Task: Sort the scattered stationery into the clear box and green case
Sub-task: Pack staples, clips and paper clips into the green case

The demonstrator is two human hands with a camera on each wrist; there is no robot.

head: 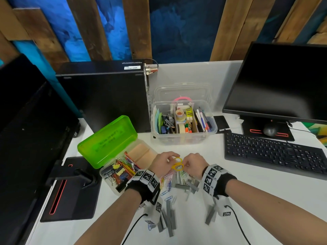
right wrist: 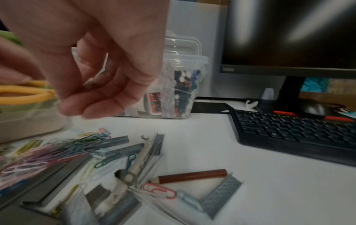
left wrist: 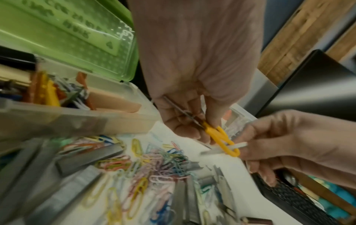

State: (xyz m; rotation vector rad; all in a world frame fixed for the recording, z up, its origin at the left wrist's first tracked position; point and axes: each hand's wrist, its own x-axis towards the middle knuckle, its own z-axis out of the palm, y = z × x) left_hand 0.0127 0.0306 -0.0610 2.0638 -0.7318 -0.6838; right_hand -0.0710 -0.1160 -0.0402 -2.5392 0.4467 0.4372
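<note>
Small scissors with yellow handles (head: 177, 164) hang above the white desk between both hands. My left hand (head: 165, 162) grips their metal blades, handles pointing right; the left wrist view shows the scissors (left wrist: 221, 137) in my left hand (left wrist: 198, 126). My right hand (head: 192, 163) pinches a thin white strip (left wrist: 238, 145) that passes through a handle loop. The green case (head: 108, 140) lies open at the left, with clips inside. The clear box (head: 184, 138) stands behind the hands, full of pens and tape. Coloured paper clips (head: 167, 183) and grey staple strips (head: 169, 220) lie below the hands.
A black keyboard (head: 274, 152) and a monitor (head: 276, 82) stand at the right, a computer tower (head: 106, 96) behind the green case, and a monitor base (head: 70, 188) at the left. A short brown pencil (right wrist: 192, 175) lies among staples near my right wrist.
</note>
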